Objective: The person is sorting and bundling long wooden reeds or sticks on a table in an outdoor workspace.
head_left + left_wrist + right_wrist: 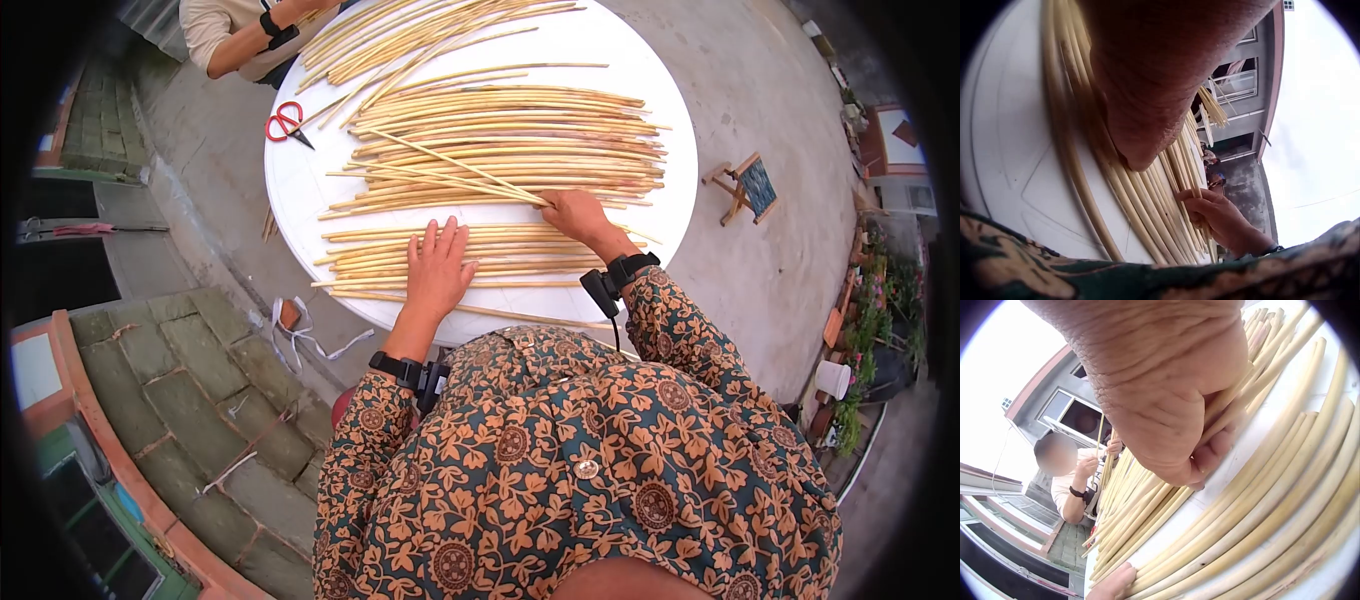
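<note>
Thin pale yellow sticks lie in rows on a round white table [480,304]. My right hand [580,218] grips the ends of a few sticks [455,178] that slant leftward over the middle row [520,150]; the right wrist view shows the curled fingers [1213,450] round them. Flat on the near row [520,262] rests my left hand [437,272], fingers spread and pointing away from me. In the left wrist view that hand [1141,75] covers part of the sticks [1141,206], and my right hand [1225,219] shows beyond.
Red-handled scissors [288,122] lie at the table's left edge. Across the table a person [1072,481] holds sticks beside another pile [400,40]. A folding stool [748,188] stands on the ground at right. White straps [300,335] lie at left.
</note>
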Action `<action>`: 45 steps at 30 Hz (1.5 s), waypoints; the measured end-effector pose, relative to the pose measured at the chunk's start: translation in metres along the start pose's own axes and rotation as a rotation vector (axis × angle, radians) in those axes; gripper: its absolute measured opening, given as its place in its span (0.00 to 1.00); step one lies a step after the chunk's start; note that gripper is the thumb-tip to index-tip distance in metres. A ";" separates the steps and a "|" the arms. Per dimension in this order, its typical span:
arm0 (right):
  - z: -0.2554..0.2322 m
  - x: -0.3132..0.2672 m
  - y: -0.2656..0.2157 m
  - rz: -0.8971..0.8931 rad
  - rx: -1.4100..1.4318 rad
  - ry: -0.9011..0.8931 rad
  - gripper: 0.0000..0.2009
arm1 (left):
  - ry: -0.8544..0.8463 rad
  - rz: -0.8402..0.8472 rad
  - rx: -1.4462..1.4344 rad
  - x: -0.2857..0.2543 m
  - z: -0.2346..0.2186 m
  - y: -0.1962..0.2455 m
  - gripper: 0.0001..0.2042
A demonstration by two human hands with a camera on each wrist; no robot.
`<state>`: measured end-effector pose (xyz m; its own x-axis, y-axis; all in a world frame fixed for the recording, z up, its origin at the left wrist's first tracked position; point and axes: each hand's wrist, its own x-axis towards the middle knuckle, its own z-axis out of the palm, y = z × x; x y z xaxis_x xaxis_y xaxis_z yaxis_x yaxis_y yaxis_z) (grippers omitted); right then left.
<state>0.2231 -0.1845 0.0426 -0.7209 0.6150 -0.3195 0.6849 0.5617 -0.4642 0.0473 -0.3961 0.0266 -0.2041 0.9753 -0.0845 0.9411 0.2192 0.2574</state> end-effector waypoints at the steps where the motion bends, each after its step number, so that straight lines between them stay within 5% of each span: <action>1: 0.001 -0.002 0.003 -0.001 0.041 0.014 0.12 | -0.008 0.001 -0.011 -0.003 0.001 0.003 0.29; 11: 0.019 -0.008 0.016 -0.162 -0.055 0.043 0.12 | -0.003 0.035 -0.070 -0.010 0.008 0.016 0.29; 14: 0.014 -0.019 0.017 -0.056 0.045 0.213 0.11 | 0.030 0.072 -0.075 -0.008 0.006 0.015 0.29; 15: 0.007 -0.011 0.017 0.041 0.063 0.149 0.11 | 0.043 0.088 -0.076 -0.008 0.006 0.015 0.29; 22: -0.009 0.003 0.006 -0.063 0.022 0.121 0.09 | 0.014 0.073 -0.085 -0.007 -0.001 0.014 0.29; 29: 0.011 -0.005 0.000 -0.290 -0.105 0.128 0.06 | 0.013 0.091 -0.107 -0.006 0.000 0.014 0.28; 33: 0.016 -0.009 -0.007 -0.216 -0.205 0.061 0.06 | 0.020 0.097 -0.117 -0.006 -0.003 0.014 0.27; 39: -0.011 -0.003 -0.012 -0.266 -0.208 -0.041 0.07 | 0.119 0.159 -0.238 -0.009 -0.024 0.008 0.21; 45: -0.050 0.000 -0.014 -0.119 -0.168 -0.023 0.11 | 0.317 -0.016 -0.283 -0.037 -0.027 -0.009 0.16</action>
<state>0.2192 -0.1645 0.0903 -0.7985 0.5276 -0.2901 0.6017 0.7148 -0.3563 0.0387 -0.4336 0.0535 -0.3323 0.9221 0.1980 0.8351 0.1902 0.5162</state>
